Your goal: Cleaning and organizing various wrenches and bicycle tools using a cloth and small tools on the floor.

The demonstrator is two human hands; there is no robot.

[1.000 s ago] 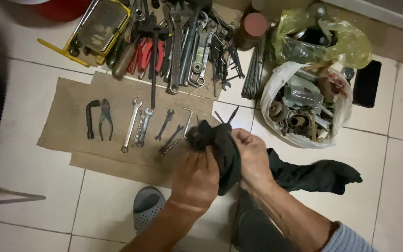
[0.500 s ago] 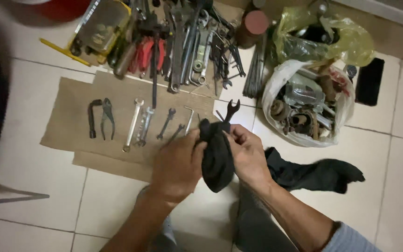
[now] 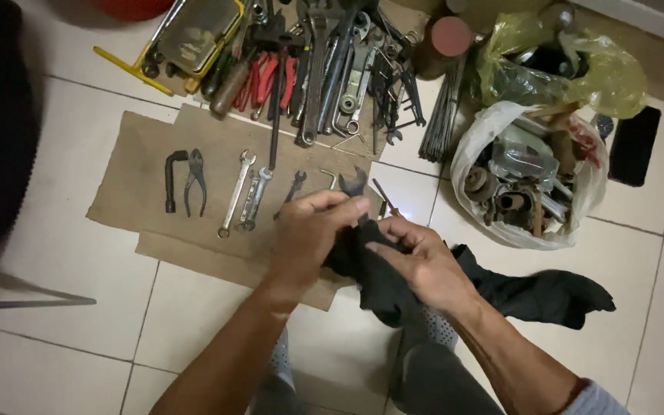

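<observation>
Over the near edge of the cardboard sheet (image 3: 155, 200) on the floor, both hands work together: left hand (image 3: 310, 230) pinches a small open-ended wrench (image 3: 353, 186), stiff, probably oily; right hand (image 3: 423, 263) clutches the limp black rag (image 3: 378, 280) around its shank.

wrench (image 3: 355, 184): shaft hidden by black cloth (image 3: 378, 277) | red bowl (image 3: 136, 8): cut by top edge
</observation>
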